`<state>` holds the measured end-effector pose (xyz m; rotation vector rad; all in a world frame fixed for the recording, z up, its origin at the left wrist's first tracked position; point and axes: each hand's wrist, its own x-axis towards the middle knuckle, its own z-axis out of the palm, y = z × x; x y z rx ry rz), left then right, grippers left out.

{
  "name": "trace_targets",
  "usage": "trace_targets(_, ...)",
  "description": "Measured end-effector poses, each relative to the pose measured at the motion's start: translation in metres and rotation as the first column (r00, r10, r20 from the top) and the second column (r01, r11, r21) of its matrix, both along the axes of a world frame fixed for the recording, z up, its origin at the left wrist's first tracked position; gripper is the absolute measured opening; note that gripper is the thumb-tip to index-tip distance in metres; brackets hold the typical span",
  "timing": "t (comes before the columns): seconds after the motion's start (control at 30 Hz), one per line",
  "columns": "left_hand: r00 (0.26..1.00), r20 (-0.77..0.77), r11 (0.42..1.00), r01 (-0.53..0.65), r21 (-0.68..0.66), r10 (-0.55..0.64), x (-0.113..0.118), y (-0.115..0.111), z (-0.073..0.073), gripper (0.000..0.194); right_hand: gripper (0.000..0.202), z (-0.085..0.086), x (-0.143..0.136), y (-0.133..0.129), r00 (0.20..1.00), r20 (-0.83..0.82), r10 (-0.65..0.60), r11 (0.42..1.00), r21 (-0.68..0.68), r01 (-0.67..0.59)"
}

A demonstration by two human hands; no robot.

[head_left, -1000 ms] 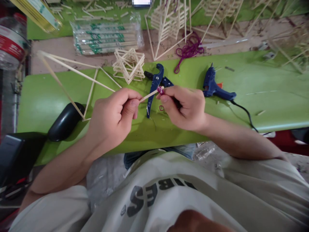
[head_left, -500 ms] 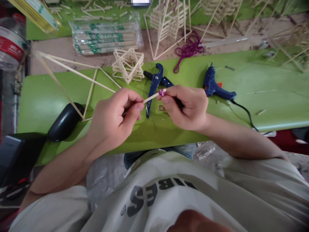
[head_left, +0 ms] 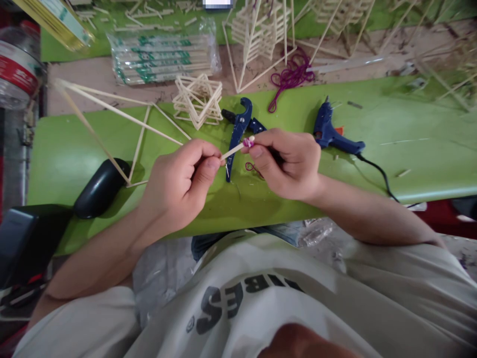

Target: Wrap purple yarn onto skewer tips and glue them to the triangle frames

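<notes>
My left hand [head_left: 182,176] pinches a thin wooden stick [head_left: 231,151] between thumb and forefinger. Purple string [head_left: 248,142] is wound round the stick's far end. At that wrapped end, the thumb and forefinger of my right hand [head_left: 286,161] are closed on the string. A loop of the same string hangs below the right fingers. Just behind the stick lies a blue-handled cutter [head_left: 240,124] on the green table [head_left: 231,209]. Beyond my left hand sits a small star-shaped stick lattice [head_left: 199,102]. A triangular stick frame [head_left: 108,107] reaches behind that hand.
A blue glue gun [head_left: 331,129] with a black cord lies to the right. Left are a black computer mouse [head_left: 101,189] and a plastic bottle [head_left: 17,69]. Further back are bagged chopsticks [head_left: 164,54], a purple string bundle [head_left: 292,74] and a tall stick structure [head_left: 261,30].
Both hands have shifted only slightly, the left a little downward. The wrapped end of the stick has moved slightly left, and more of the string loop shows under the right fingers.
</notes>
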<state>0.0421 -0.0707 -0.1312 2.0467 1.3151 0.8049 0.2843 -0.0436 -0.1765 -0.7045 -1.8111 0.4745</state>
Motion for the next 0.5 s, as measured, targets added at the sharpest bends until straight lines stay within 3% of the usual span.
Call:
trace_targets(0.1,0.996,0.087,1.000,0.021,-0.019,-0.019,-0.0006,-0.0004,-0.0039,0.007,0.012,0.0008,-0.0008,-0.0003,1.000,-0.023,0.015,1.000,0.003,-0.015)
trace_targets(0.2,0.988,0.152,0.999,0.020,-0.036,-0.015,-0.0007,-0.0012,-0.0078,0.011,0.011,0.0018,-0.0011,-0.0005,0.999,-0.026,0.022,1.000,0.021,-0.022)
trace_targets(0.5,0.997,0.068,0.999,0.025,-0.046,-0.022,-0.0006,-0.0003,-0.0027,0.008,0.013,0.0013,0.0010,0.0009,1.000,0.014,-0.002,0.998,0.062,0.001)
